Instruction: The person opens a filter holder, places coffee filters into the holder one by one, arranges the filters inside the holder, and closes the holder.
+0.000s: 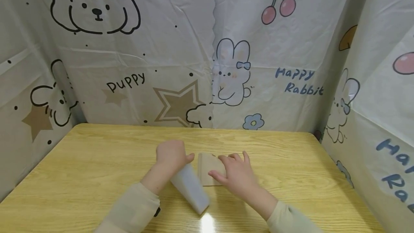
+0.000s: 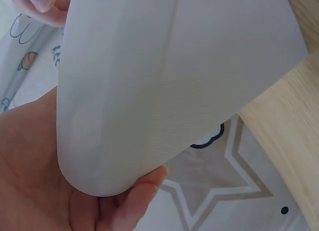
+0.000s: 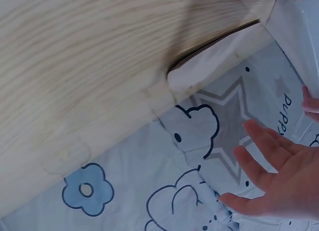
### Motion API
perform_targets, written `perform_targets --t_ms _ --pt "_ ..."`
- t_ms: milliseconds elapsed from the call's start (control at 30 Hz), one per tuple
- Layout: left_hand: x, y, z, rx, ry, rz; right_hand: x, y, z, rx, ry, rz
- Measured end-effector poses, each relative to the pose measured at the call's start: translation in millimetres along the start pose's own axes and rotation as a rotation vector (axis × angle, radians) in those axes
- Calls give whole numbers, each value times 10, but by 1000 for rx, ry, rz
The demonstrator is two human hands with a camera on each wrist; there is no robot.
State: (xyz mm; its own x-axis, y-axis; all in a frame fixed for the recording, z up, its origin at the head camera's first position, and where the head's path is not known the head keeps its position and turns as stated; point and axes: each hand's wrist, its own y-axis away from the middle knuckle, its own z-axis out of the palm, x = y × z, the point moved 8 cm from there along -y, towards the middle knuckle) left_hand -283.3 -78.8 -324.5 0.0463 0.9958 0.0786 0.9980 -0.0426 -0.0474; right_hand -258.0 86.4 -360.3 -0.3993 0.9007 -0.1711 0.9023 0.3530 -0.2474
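In the head view, the left hand (image 1: 171,156) is grasping a pale sheet (image 1: 191,188), slanted at the middle of the counter (image 1: 97,161). To its right, the right hand (image 1: 239,175) is released, over a flat beige packet (image 1: 207,171).

In the left wrist view, fingers (image 2: 133,203) hold the sheet's rounded end.

In the right wrist view, the fingers are spread.

I face a creased, pale back cloth (image 1: 181,53) hanging by the far edge of the yellow, wood-grained surface (image 1: 97,161), which throws a bright glare (image 1: 207,223) near me. High on my left is a printed puppy (image 1: 97,13), with black lettering (image 1: 126,82) and a brown star (image 1: 179,103) lower down. Toward the middle I see a rabbit (image 1: 231,82), cherries (image 1: 287,6) above it, blue lettering (image 1: 299,81) to its right and a blue flower (image 1: 253,122) below. A left cloth (image 1: 16,85) and right cloth (image 1: 378,96), printed too, flank the surface.
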Motion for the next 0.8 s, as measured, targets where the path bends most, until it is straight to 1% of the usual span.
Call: perform_targets --t_ms 167,300,400,467,633,700,800 --pt "79 37 -19 -8 -25 -4 -117 6 -2 8 -21 -40" --pt "163 80 5 -25 -60 5 -205 23 12 15 0 -90" --pt "228 124 16 -30 -81 6 -265 43 37 6 9 -134" --pt "269 152 2 -22 -87 4 -298 53 53 -6 -4 -158" --pt "329 187 -41 2 -85 -8 -361 63 57 -19 -39 -201" --pt "333 187 -42 4 -81 -14 -396 72 50 -11 -26 -229" --pt "314 177 -17 -1 -44 -16 -450 87 33 14 0 -273"
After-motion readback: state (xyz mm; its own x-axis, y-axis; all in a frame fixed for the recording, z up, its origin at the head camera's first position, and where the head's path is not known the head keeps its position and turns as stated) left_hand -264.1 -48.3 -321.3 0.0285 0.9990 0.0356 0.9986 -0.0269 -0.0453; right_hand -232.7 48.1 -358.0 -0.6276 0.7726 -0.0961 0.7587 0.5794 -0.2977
